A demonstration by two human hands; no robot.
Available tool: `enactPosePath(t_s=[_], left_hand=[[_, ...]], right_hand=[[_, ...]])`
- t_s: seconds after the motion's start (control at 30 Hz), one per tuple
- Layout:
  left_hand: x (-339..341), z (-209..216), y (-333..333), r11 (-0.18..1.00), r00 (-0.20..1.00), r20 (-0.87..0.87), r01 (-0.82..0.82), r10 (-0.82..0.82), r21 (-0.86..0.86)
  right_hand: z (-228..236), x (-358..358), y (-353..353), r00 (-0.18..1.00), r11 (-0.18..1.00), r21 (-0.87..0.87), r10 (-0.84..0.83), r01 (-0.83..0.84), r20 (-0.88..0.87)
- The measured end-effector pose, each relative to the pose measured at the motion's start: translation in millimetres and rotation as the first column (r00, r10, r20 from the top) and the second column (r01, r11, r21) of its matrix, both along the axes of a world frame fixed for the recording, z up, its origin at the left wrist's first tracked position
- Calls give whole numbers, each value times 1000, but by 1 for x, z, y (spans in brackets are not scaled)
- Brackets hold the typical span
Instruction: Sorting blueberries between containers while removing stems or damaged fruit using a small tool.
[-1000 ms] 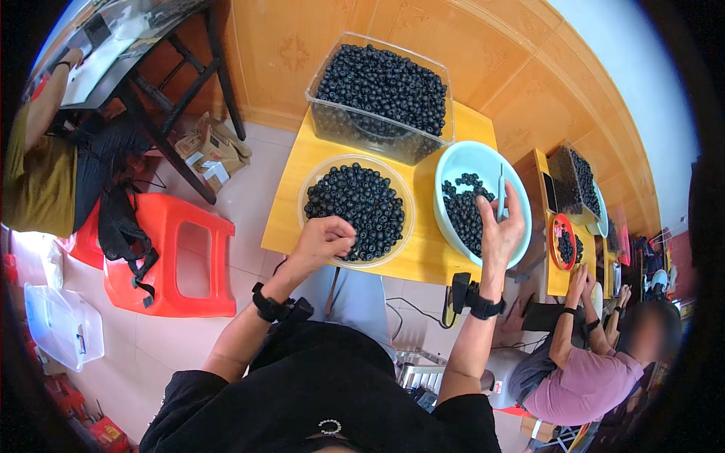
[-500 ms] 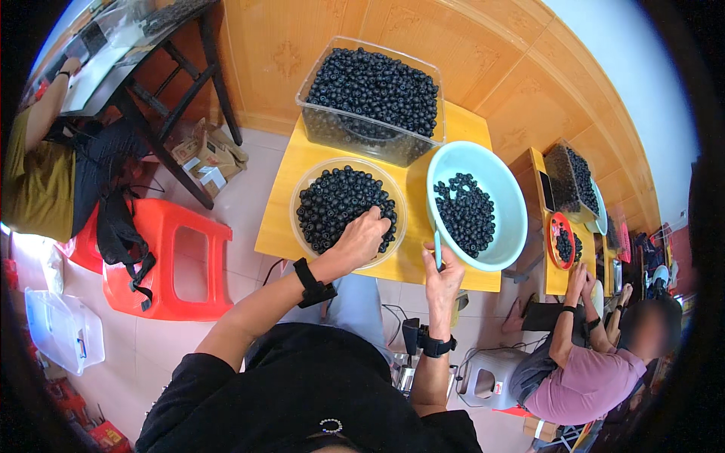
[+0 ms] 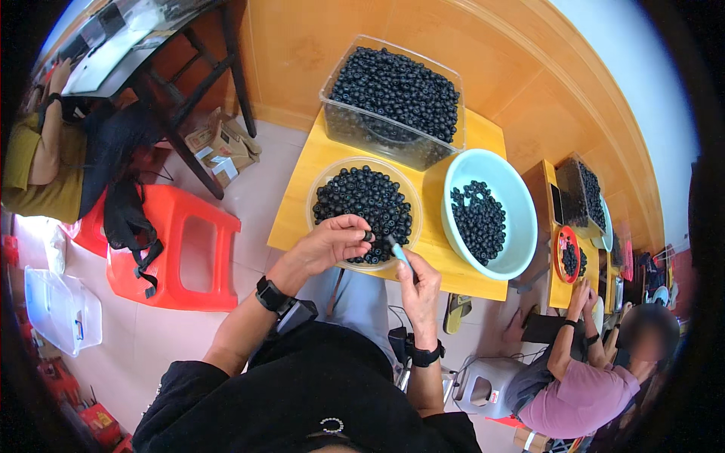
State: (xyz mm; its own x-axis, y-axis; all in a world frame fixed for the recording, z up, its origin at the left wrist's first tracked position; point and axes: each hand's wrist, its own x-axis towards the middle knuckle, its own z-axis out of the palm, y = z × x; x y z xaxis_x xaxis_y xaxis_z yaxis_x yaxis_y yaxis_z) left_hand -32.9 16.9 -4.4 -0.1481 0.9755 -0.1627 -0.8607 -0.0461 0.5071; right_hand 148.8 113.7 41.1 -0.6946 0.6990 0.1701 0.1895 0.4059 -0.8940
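Note:
My left hand [image 3: 329, 241] pinches a small round black bead-like piece [image 3: 368, 236] between thumb and fingertips, above a shallow clear round tray [image 3: 312, 198] heaped with the same black pieces. Close to its right, my right hand [image 3: 421, 293] grips a slim tool with a light blue handle [image 3: 400, 254]. The tool's dark tip points at the pinched piece, with a small gap between them. A pale turquoise basin [image 3: 522, 226] stands right of the tray and holds more black pieces.
Behind the tray, a large clear bin [image 3: 393, 147] full of black pieces stands on the yellow table [image 3: 291, 226]. Red stools [image 3: 162, 249] are on the left near a seated person. Another person [image 3: 578, 392] sits at the right, by a table with similar containers.
My left hand has come up out of the heap with a black piece. My right hand has moved left with the tool, away from the basin and toward that piece.

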Motion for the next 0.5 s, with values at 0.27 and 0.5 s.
enactPosePath(t_s=[0.27,0.5], left_hand=[[6,3,-7,998,996,83,33,-37,51],[8,-4,-8,996,988,141,48,-60,81]], right_hand=[[14,-14,-13,990,970,206,107,-125,93],[14,-13,-14,992,961,249,102,-118,78]])
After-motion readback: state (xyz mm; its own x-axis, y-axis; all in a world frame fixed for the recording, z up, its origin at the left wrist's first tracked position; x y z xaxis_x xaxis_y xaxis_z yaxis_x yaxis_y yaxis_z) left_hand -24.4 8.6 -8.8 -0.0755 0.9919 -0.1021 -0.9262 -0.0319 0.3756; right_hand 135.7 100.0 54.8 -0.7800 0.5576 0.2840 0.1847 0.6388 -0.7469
